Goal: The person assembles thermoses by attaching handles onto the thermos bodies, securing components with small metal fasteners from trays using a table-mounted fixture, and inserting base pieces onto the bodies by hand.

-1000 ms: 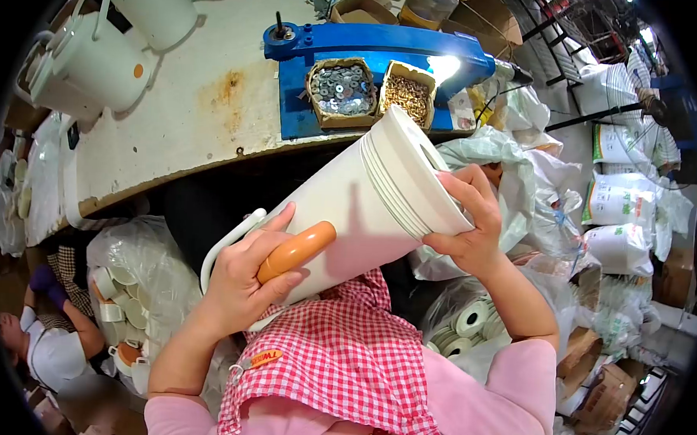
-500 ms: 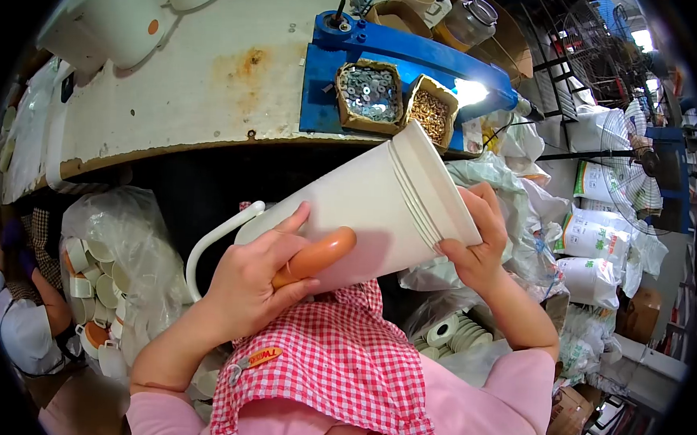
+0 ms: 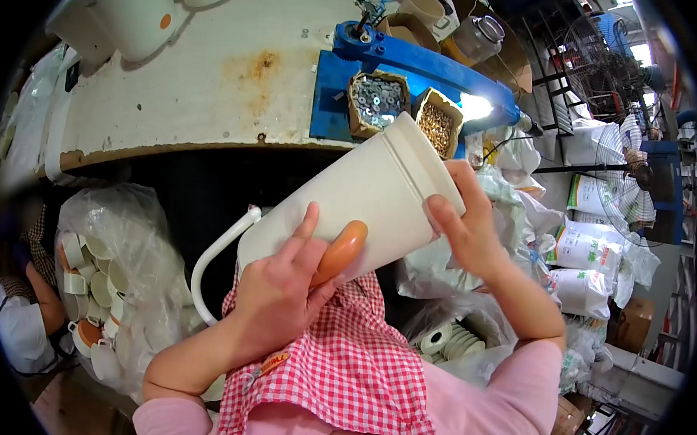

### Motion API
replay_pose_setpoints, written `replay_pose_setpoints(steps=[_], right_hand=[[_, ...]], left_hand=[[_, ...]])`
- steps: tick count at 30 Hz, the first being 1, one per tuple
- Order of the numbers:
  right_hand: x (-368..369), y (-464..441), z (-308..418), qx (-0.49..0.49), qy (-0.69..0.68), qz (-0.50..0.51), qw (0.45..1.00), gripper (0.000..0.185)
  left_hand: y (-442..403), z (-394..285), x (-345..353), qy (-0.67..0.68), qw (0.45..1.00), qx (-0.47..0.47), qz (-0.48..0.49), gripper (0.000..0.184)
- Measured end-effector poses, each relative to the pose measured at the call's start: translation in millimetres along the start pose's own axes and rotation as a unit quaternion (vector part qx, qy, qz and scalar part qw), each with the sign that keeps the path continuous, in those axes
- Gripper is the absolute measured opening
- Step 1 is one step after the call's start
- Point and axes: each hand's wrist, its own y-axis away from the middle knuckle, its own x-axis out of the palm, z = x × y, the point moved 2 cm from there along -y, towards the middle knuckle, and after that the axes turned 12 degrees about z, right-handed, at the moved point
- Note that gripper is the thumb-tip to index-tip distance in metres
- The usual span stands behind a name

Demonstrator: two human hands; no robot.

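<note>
A white plastic bucket lies tilted across my lap, its wide rimmed end pointing up and right. My left hand is closed round an orange rounded handle against the bucket's side, index finger stretched along the wall. Whether that handle is joined to the bucket is hidden by my fingers. My right hand grips the rim, thumb on the outer wall and fingers over the edge. From the lower end, at left, curves a white tube-like handle.
On the worktable a blue machine holds a box of washers and a box of brass-coloured rivets or screws. White buckets stand at the back left. A plastic bag of cups is at left; another person sits beyond.
The bucket has rolled in my hands, so the ridges under its rim no longer show. My left hand and the orange handle have shifted right. My right thumb has moved up.
</note>
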Motion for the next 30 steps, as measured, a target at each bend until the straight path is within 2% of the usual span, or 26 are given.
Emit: replay_pose_setpoints(steps=[2,3,4,6,7,9,11,12,13,15,16,19,21,23,24,25,27,29,30], right_hand=[[-25.3,-13.0,-0.2,0.112,-0.089,0.143,0.979,0.035],[-46.8,-19.6,-27.4,-0.008,-0.120,0.046,0.992,0.055],[-45.5,-27.7,-21.9,-0.003,-0.122,0.041,0.992,0.055],[-25.2,-43.3,14.5,-0.127,-0.007,0.191,0.973,0.081],[-12.6,-49.3,27.2,-0.195,0.053,0.264,0.943,0.095],[-7.9,-53.9,24.4,-0.182,-0.120,0.185,0.958,0.090],[-24.4,-66.6,2.7,-0.187,-0.129,0.157,0.961,0.083],[-25.7,-78.6,-1.5,-0.204,-0.137,0.153,0.957,0.080],[-14.6,-85.9,11.1,-0.211,-0.129,0.173,0.953,0.082],[-2.3,-75.7,36.4,-0.211,-0.100,0.213,0.949,0.087],[2.5,-58.3,42.1,-0.201,-0.089,0.224,0.949,0.089],[-2.0,-59.0,31.5,-0.222,-0.133,0.162,0.952,0.097],[-24.2,-57.2,13.2,-0.218,-0.211,0.061,0.951,0.100],[-51.3,-47.9,-3.5,-0.190,-0.243,-0.025,0.951,0.088],[-59.5,-41.9,-19.6,-0.198,-0.245,-0.028,0.949,0.088],[-63.2,-34.2,-43.9,-0.154,-0.279,-0.064,0.946,0.082],[-50.3,-22.3,-76.8,-0.090,-0.343,-0.129,0.926,0.063],[-29.3,-18.8,-75.9,-0.010,-0.396,-0.125,0.910,0.048],[-17.1,-17.2,-76.0,-0.010,-0.415,-0.113,0.903,0.043]], left_hand=[[-1.8,3.2,-3.3,0.007,0.999,0.041,0.003,0.037],[-1.6,4.4,-3.4,0.006,0.999,0.046,0.006,0.037],[1.5,4.8,-2.3,0.009,0.999,0.050,0.004,0.039],[6.3,0.0,3.4,0.019,0.998,0.054,0.012,0.041],[5.3,-2.2,5.6,0.007,0.999,0.040,0.016,0.045],[3.0,2.6,4.6,-0.022,0.999,0.023,0.014,0.048],[15.8,9.7,7.1,-0.015,0.997,0.053,0.047,0.049],[16.4,-6.8,-3.3,-0.037,0.997,0.038,0.052,0.056],[24.3,4.5,3.2,0.003,0.998,0.050,0.041,0.052],[13.8,-13.2,-2.7,-0.014,0.990,-0.015,0.138,0.046],[18.4,-13.1,2.2,-0.026,0.990,-0.031,0.134,0.046],[15.8,5.9,-0.5,0.017,0.994,0.024,0.102,0.043],[26.4,15.6,-15.4,0.030,0.998,0.050,0.010,0.040],[47.5,43.5,-45.4,-0.009,0.995,0.038,-0.091,0.042],[55.5,37.5,-78.8,-0.051,0.988,0.027,-0.144,0.043],[64.2,22.1,-118.1,-0.091,0.976,0.015,-0.196,0.044],[82.0,6.4,-178.0,-0.378,0.914,0.002,-0.150,0.043],[72.6,-4.7,-211.4,-0.633,0.769,0.009,-0.093,0.030],[66.4,13.9,-225.9,-0.699,0.710,-0.019,-0.079,0.025]])
